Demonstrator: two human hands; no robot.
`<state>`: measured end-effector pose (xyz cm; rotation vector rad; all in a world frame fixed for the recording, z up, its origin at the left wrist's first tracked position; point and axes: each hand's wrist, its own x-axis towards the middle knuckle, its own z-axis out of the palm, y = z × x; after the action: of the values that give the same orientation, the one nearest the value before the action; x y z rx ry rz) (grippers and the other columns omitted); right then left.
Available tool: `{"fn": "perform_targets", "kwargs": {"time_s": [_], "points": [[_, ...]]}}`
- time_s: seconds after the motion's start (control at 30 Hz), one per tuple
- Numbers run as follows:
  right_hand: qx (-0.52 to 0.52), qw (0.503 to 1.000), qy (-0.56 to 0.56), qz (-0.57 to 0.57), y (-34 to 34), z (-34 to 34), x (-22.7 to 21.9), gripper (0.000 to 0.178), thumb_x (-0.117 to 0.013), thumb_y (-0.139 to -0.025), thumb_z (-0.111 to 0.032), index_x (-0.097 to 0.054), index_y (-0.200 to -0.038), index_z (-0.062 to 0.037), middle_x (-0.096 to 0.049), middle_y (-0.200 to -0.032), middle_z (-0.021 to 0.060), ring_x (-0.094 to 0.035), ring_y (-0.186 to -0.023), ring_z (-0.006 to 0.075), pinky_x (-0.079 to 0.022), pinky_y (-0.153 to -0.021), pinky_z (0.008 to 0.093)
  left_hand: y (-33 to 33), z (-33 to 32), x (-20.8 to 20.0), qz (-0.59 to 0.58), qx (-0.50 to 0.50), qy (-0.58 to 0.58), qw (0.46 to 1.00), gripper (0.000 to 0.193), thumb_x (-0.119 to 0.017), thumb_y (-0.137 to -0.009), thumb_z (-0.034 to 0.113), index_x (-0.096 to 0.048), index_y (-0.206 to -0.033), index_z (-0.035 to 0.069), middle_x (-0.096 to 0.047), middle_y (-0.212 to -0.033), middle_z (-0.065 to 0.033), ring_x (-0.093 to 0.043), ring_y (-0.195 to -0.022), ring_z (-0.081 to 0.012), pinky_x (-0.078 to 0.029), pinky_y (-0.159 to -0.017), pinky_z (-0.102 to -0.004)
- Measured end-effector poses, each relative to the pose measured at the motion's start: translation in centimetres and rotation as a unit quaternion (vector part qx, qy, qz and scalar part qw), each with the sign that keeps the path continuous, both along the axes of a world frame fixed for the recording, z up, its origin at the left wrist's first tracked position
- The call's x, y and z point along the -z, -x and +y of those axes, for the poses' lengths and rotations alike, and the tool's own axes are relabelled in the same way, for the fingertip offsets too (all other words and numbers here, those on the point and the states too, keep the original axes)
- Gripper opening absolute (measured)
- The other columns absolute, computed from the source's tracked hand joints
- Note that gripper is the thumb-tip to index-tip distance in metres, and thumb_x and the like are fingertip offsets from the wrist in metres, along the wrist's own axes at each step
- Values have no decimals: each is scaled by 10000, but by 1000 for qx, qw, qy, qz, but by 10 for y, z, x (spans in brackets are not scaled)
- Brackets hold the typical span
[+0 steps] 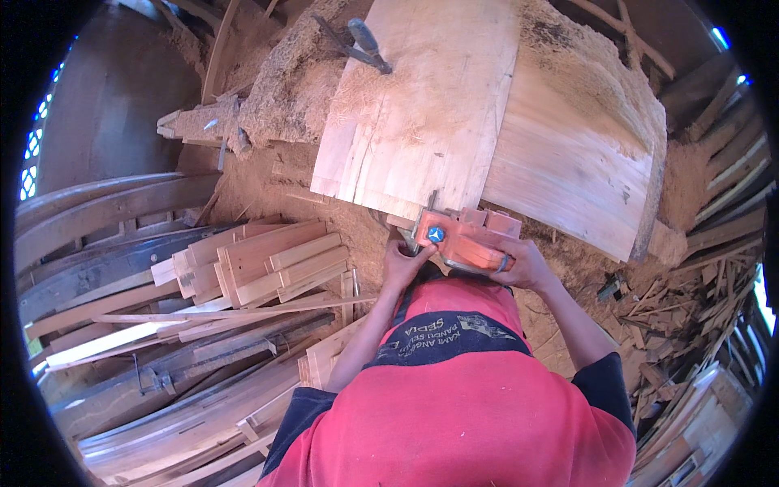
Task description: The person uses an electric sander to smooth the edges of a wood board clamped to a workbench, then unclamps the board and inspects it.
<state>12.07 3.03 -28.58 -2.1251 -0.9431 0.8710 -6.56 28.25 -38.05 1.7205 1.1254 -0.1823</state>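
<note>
My right hand [522,264] is closed round the rear of an orange power tool [479,239] with a round blue mark on its side. Its exact kind cannot be made out. The tool lies at the near edge of a wide pale board [422,130], with a dark metal part at its left end. Beside that end, my left hand [402,264] has its fingers curled and its thumb reaching toward the tool; what it grips is mostly hidden. To the right lies a second wide board [572,170], partly under sawdust.
A dark hand tool with a grey handle [363,36] rests on the far part of the board. Cut wood blocks [272,260] are stacked at the left, above long curved planks [105,203]. Offcuts [690,316] pile up at the right, and sawdust [292,89] heaps behind.
</note>
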Motion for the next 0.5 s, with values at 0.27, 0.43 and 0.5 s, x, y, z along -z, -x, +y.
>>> {"fn": "perform_targets", "kwargs": {"time_s": [0.27,0.43,0.5], "points": [[-28,998,-44,-36,16,98,5,397,-826,-672,-387,-675,-862,-73,-705,-874,154,-695,-848,377,-561,-746,474,17,78,-16,-29,-95,23,995,719,-939,-691,498,-643,-1048,-51,-700,-889,-104,-659,-790,-159,-541,-697,-300],[-45,995,-84,2,27,187,1,384,-800,-712,-385,-721,-934,-82,-729,-956,167,-706,-888,370,-560,-786,495,40,155,6,-21,-119,-20,992,702,-943,-689,495,-660,-1034,-47,-683,-884,-63,-625,-781,-130,-524,-714,-287],[-39,994,-89,-45,38,222,15,349,-795,-727,-339,-705,-929,-68,-710,-872,190,-700,-848,384,-562,-738,482,48,187,11,-54,-148,-45,987,683,-936,-710,481,-670,-1056,-44,-671,-884,-34,-595,-766,-117,-501,-694,-280]]}}
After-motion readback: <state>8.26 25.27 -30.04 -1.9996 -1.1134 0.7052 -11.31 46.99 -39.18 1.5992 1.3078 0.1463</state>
